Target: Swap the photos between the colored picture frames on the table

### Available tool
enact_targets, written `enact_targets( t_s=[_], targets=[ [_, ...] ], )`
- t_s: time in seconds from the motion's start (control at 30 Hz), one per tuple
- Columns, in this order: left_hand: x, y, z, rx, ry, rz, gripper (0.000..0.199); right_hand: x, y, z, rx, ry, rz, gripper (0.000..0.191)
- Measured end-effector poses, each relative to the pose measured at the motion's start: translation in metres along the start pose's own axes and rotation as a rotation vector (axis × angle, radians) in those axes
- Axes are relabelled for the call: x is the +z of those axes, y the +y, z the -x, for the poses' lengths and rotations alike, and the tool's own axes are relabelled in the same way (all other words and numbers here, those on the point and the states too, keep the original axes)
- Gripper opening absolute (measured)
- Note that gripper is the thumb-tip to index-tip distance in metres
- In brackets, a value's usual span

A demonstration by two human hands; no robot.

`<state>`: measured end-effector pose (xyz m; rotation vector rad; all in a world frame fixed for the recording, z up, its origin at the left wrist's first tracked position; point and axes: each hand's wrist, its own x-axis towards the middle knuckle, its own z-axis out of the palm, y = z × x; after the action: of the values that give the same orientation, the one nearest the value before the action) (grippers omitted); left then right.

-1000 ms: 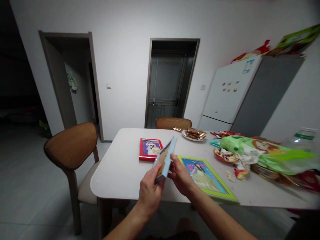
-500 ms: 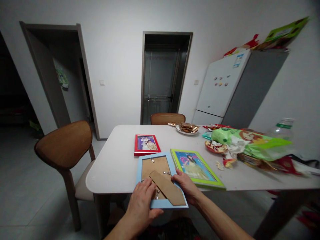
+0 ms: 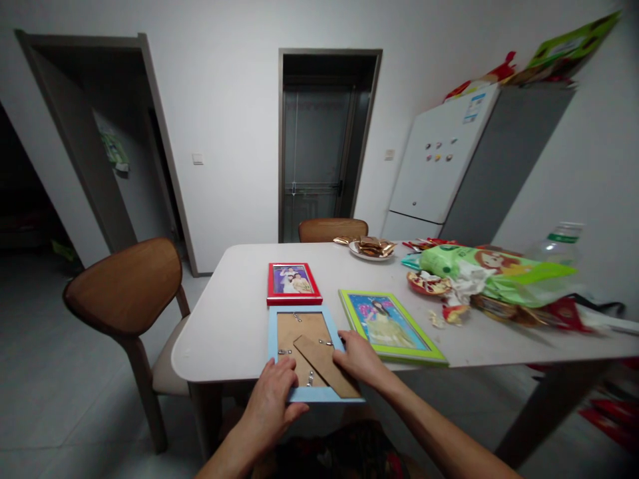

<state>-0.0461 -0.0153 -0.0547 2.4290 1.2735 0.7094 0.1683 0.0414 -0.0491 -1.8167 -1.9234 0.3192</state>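
A light blue picture frame [image 3: 272, 332] lies back side up at the table's near edge, its lower end sticking out past the edge. Its brown backboard carries a slanted cardboard stand [image 3: 324, 366] and several metal clips. My left hand [image 3: 269, 392] grips the lower left side, thumb beneath the bottom rim. On the right side my right hand [image 3: 357, 356] holds the rim, fingers by the stand. Just beyond is a red picture frame [image 3: 294, 301] with a photo of people. To the right lies a lime green picture frame [image 3: 399, 356] with a photo of a person in a pale dress.
On the white table [image 3: 219, 319], a plate [image 3: 372, 255] of gold packets stands at the back. Fruit peel [image 3: 429, 284], crumpled tissue, a green bag [image 3: 499, 269] and a clear bottle [image 3: 562, 245] crowd the right. A wooden chair [image 3: 124, 293] stands left.
The blue frame has shifted slightly left and turned straighter, now lying close to the red frame. My right hand has slid inward over its edge. The camera view has tilted a little.
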Motion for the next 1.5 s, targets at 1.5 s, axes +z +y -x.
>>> enact_targets(
  t_s=[1.5],
  targets=[
    [0.006,-0.004,0.002,0.007,0.081,0.072,0.032,-0.007,-0.045,-0.002,-0.475,-0.379,-0.184,0.025]
  ],
)
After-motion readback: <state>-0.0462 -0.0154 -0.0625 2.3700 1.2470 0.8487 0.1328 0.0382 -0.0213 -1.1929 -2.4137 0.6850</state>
